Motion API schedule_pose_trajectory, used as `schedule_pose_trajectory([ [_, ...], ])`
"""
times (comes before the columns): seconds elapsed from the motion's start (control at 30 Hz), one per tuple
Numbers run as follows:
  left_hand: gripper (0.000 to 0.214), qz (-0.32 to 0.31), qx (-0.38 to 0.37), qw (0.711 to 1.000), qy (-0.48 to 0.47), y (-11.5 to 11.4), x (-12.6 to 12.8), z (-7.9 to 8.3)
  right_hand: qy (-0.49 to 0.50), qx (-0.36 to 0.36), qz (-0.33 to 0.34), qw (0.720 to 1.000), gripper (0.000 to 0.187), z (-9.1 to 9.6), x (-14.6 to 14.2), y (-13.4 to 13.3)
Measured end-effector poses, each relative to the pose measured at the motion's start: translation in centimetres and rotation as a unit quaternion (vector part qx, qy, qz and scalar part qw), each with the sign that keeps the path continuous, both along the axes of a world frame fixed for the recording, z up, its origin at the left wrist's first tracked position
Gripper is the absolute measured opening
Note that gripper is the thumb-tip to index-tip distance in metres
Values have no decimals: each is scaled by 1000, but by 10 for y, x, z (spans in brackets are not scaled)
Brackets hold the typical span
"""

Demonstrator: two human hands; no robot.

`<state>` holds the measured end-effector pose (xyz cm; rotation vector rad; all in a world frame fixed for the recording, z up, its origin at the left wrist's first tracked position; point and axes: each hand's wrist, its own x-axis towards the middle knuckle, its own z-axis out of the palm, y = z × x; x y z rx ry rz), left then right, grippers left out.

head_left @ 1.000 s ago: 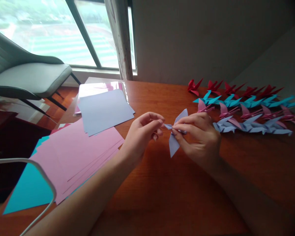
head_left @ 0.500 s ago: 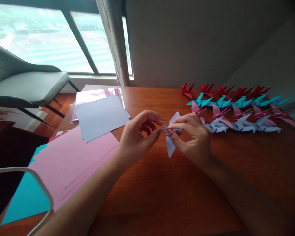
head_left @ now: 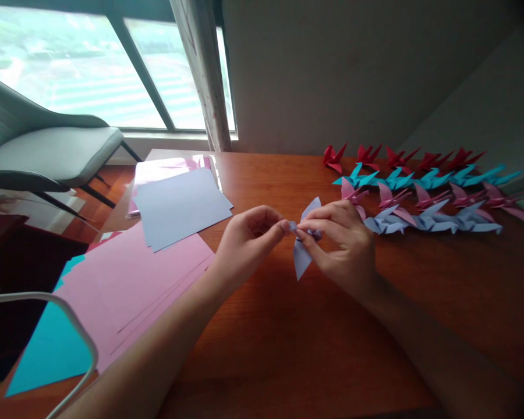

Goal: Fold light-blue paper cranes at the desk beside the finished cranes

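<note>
Fingertips of our left hand (head_left: 250, 241) pinch closed on a narrow tip of the lavender paper crane (head_left: 300, 261), while our right hand (head_left: 347, 244) grips its body between thumb and forefinger. We hold it just above the wooden table (head_left: 288, 326), between the lavender paper sheets (head_left: 179, 206) and the rows of finished cranes (head_left: 432, 192).

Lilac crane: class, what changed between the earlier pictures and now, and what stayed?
The left hand, whose fingers had opened half a second ago, closed again on the tip of the crane. The right hand kept its grip on the body. Sheets and finished cranes stayed put.
</note>
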<state>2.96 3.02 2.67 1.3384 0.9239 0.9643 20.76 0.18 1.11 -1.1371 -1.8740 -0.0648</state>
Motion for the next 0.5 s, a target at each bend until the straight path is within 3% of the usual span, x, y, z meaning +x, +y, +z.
schedule_pose_trajectory([
  [0.2, 13, 5, -7, 1000, -27, 0, -1, -2, 17, -7, 15, 1000, 7, 0, 0, 0],
  [0.4, 2, -6, 117, 993, 28, 2, -3, -7, 30, -33, 24, 999, 7, 0, 2, 1],
  [0.5, 6, -18, 160, 985, 58, 2, -4, -6, 42, -46, 26, 998, 7, 1, 1, 0],
])
